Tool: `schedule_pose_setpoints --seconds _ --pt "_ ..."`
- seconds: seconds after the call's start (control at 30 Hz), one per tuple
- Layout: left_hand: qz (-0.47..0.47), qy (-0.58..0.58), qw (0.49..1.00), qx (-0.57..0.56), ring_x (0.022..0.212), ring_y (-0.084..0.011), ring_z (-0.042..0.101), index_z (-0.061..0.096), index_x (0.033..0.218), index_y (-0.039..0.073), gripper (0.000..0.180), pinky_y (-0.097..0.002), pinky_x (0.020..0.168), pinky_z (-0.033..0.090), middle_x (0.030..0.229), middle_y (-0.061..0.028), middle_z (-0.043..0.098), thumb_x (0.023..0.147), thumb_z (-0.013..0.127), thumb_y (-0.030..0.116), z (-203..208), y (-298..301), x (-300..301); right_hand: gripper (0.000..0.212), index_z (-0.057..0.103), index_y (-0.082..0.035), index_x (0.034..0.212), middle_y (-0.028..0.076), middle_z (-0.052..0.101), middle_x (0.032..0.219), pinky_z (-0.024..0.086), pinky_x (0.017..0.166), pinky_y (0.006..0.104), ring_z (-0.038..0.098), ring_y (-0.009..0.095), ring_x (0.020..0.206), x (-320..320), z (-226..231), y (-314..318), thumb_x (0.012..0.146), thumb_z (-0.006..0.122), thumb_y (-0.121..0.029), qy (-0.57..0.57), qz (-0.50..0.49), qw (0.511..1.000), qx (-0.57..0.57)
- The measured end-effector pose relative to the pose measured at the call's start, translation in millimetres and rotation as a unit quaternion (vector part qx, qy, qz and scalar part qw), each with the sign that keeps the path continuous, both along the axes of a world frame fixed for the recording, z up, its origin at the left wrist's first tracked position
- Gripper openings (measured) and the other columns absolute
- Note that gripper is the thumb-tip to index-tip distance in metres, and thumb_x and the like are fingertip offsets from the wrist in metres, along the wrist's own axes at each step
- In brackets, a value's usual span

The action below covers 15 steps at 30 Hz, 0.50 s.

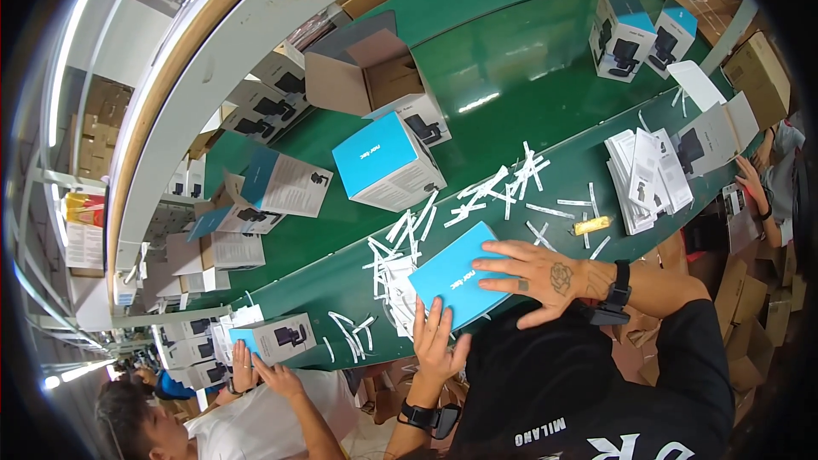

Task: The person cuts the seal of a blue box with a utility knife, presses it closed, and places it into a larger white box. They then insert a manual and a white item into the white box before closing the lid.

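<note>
In front of me at the table's near edge is a box with a blue top (456,277), its top face turned up. My right hand (537,277) lies flat across the right part of that top, fingers spread. At the box's near left corner, my left hand (436,345) touches the edge with fingertips stretched out and thumb apart. Neither hand is wrapped round anything. The box's sides are mostly hidden. Left of it and behind it lie loose white paper strips (396,290).
Another blue-topped box (388,160) stands beyond, near an open carton (375,81). A stack of white leaflets (643,179) and a yellow roll (593,225) lie to the right. At left, a co-worker's hands (256,368) touch a box (285,336). Two boxes (624,38) stand far right.
</note>
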<state>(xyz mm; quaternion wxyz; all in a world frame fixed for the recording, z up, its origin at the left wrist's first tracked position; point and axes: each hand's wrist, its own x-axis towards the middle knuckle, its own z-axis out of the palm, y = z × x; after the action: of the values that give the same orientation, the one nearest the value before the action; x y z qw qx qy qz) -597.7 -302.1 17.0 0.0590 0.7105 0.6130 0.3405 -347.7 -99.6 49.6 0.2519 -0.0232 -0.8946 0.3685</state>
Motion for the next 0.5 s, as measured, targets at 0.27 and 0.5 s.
schedule_pose_setpoints --seconds 0.27,0.5 --pt "0.025 0.093 0.995 0.011 0.145 -0.0552 0.045 0.062 0.141 -0.001 0.058 -0.0673 0.118 0.032 0.154 -0.022 0.056 0.088 0.08 0.011 -12 -14 5 0.076 0.048 -0.011 0.156 0.011 0.042 0.166 0.035 0.121 0.0571 0.036 0.036 0.155 0 -30 -21 0.088 0.077 -0.025 -0.094 -0.084 0.982 0.139" --pt "0.014 0.116 0.993 0.021 0.147 -0.0502 0.045 0.061 0.142 0.0 0.059 -0.0699 0.119 0.027 0.155 -0.0203 0.056 0.088 0.079 0.017 -30 -2 -10 0.062 0.055 -0.011 0.15 0.008 0.048 0.163 0.032 0.124 0.054 0.04 0.031 0.153 -1 -22 -21 0.092 0.071 -0.028 -0.111 -0.123 0.947 0.276"
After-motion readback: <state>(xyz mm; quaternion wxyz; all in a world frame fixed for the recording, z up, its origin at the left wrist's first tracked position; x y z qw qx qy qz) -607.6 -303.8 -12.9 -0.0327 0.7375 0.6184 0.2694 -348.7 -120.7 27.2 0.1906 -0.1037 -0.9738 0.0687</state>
